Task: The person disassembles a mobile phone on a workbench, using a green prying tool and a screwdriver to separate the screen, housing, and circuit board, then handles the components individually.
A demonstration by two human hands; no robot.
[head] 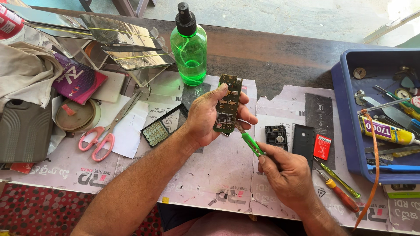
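My left hand (pixel 204 117) holds a green phone circuit board (pixel 229 103) upright above the table, thumb on its left edge and fingers behind it. My right hand (pixel 285 171) grips a small brush with a green handle (pixel 252 144); its bristle tip touches the board's lower right corner. A phone keypad frame (pixel 156 131) lies left of my left hand. A small black phone part (pixel 276 135), a black back cover (pixel 302 139) and a red battery (pixel 323 147) lie right of the brush.
A green spray bottle (pixel 189 50) stands behind the board. Pink-handled scissors (pixel 105 131) lie at left, near a tape roll (pixel 77 115) and a cloth (pixel 24 72). Two screwdrivers (pixel 337 189) lie at right. A blue tray (pixel 345 113) holds a glue tube (pixel 385 131) and tools.
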